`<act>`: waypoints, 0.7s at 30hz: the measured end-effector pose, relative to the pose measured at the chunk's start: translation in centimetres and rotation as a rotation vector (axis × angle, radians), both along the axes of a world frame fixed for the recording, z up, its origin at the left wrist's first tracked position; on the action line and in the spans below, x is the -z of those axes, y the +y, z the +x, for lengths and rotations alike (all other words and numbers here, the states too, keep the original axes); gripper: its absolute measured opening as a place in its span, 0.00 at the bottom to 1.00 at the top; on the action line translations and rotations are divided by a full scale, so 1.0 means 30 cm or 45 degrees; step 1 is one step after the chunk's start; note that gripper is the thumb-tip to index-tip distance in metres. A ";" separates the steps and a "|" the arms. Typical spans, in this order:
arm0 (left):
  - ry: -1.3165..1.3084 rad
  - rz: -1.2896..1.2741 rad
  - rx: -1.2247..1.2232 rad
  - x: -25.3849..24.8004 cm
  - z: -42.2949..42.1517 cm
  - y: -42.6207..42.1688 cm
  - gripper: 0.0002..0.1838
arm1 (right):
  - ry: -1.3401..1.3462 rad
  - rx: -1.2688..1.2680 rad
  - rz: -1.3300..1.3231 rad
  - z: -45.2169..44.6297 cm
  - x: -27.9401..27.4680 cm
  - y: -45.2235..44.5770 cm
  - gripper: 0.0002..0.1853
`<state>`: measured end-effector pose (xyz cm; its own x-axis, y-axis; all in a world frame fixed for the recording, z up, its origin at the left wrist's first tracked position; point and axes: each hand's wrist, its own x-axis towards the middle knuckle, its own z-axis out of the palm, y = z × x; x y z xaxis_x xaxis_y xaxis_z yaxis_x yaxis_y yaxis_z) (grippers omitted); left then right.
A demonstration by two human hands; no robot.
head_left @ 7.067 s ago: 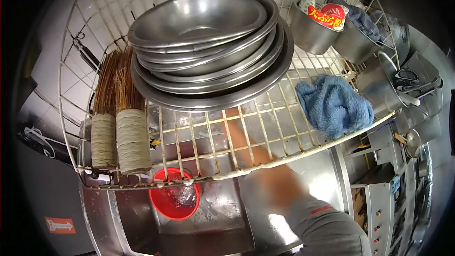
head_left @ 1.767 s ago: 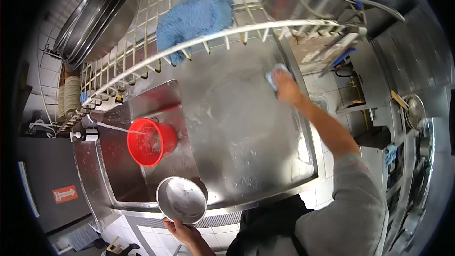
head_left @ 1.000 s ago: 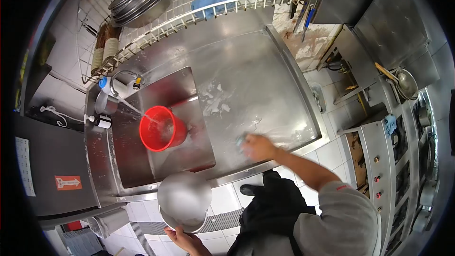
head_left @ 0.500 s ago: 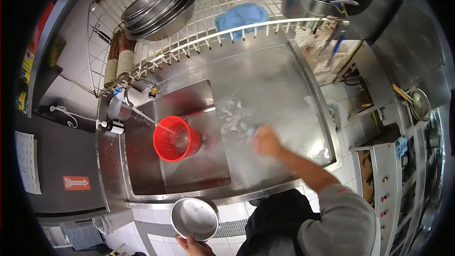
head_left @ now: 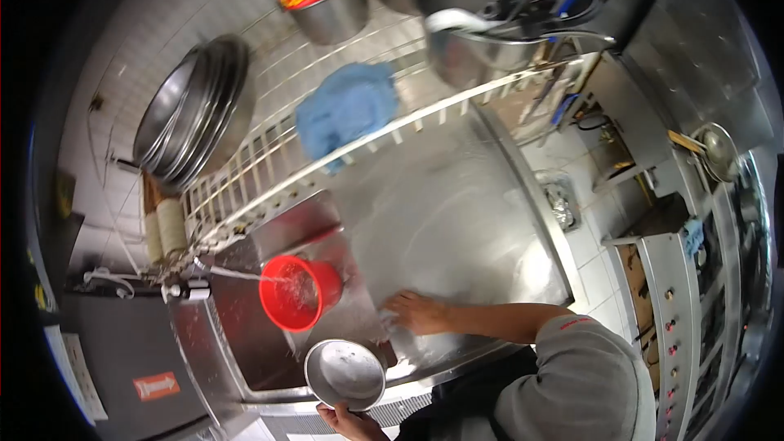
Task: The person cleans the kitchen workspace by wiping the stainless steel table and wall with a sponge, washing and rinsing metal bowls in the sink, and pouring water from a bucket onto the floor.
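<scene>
My left hand [head_left: 349, 422] grips the rim of a round metal bowl [head_left: 345, 374] at the front edge of the sink. A little whitish residue lies inside the bowl. My right hand [head_left: 415, 313] presses a pale cloth [head_left: 395, 328], blurred by motion, on the steel counter [head_left: 441, 220] beside the basin. In the sink basin [head_left: 318, 216] stands a red bucket [head_left: 299, 292], with water running into it from a hose or tap at its left.
A white wire rack [head_left: 408, 118] above the counter carries stacked metal bowls [head_left: 196, 110], a blue towel [head_left: 347, 106] and metal pots [head_left: 469, 28] with utensils. Brushes [head_left: 170, 229] stand at its left end. A stove [head_left: 665, 302] is at the right.
My right hand has moved with the cloth from the counter's far right to its left side, near the basin. My left hand still holds the bowl. The camera view has tilted and shifted.
</scene>
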<state>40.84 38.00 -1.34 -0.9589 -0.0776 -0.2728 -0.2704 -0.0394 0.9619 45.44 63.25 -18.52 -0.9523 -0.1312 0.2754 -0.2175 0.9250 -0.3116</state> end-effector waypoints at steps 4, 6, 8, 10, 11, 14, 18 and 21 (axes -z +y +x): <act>0.154 -0.003 0.174 0.130 -0.068 0.109 0.12 | 0.035 0.456 -0.584 0.173 -0.100 0.172 0.19; 0.200 0.019 0.239 0.175 -0.085 0.229 0.12 | 0.213 0.829 -0.741 0.192 -0.277 0.247 0.19; 0.106 0.091 0.364 0.260 -0.100 0.313 0.12 | 0.222 0.293 -0.672 0.134 -0.415 0.269 0.19; 0.110 0.157 0.469 0.281 -0.091 0.446 0.13 | 0.133 0.202 -0.552 0.059 -0.427 0.246 0.19; 0.136 0.202 0.506 0.312 -0.095 0.497 0.13 | 0.024 0.095 -0.442 0.028 -0.423 0.231 0.19; 0.089 0.344 0.541 0.383 -0.094 0.611 0.13 | -0.271 0.462 -0.130 -0.060 -0.303 0.242 0.21; 0.218 0.273 0.484 0.378 -0.083 0.768 0.12 | -0.484 0.506 -0.230 -0.113 -0.262 0.324 0.20; 0.188 0.257 0.448 0.447 -0.146 0.810 0.11 | -0.289 0.662 -0.493 -0.044 -0.454 0.512 0.20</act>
<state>36.44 62.30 -14.75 -0.9473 0.3019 -0.1071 -0.1614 -0.1610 0.9737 44.11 78.61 -4.91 -0.9046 0.4263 -0.0036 0.3345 0.7045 -0.6259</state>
